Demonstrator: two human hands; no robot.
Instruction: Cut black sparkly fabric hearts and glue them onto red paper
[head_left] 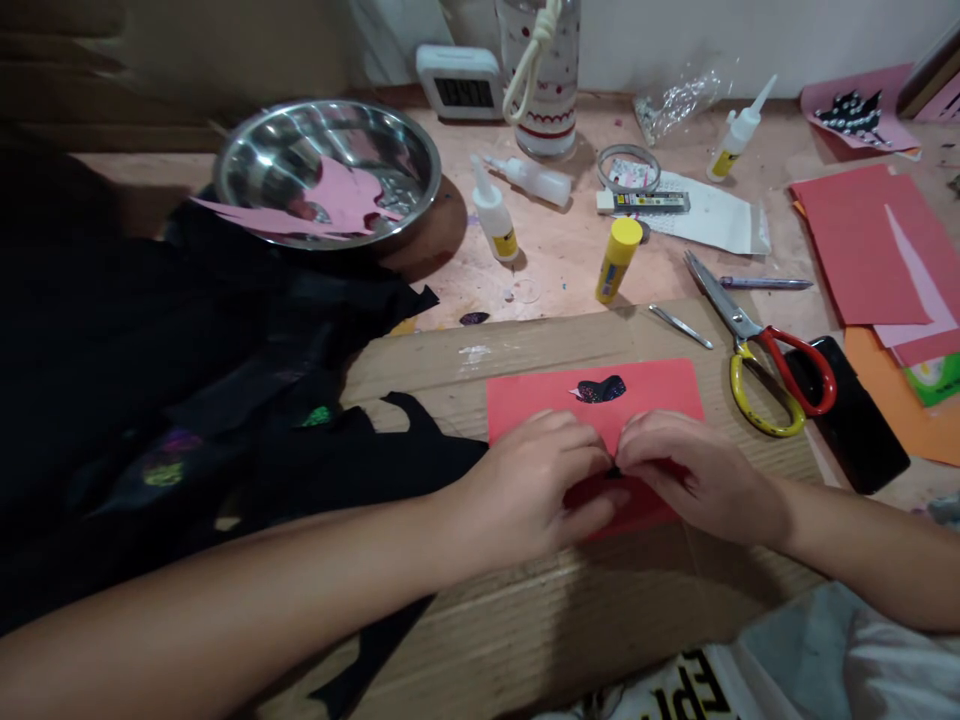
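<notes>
A sheet of red paper (517, 400) lies on the cardboard in front of me. Glued or laid near its top edge is a black glittery cut-out (600, 389) with a small pink tip. My left hand (544, 480) rests over the left part of the sheet, fingers bent inward. From the other side my right hand (686, 475) meets it, thumb and fingers pinched together. Between their fingertips shows a small black paper piece (613, 472), mostly hidden by the fingers. Both hands are closed around it, close above the red paper.
Scissors (739, 325), tweezers (680, 327) and a black phone (855, 420) lie right of the sheet. Behind it stand a glue stick (619, 262) and a glue bottle (495, 220). Black paper scraps (300, 460) spread left, below a steel bowl (240, 180) holding pink paper.
</notes>
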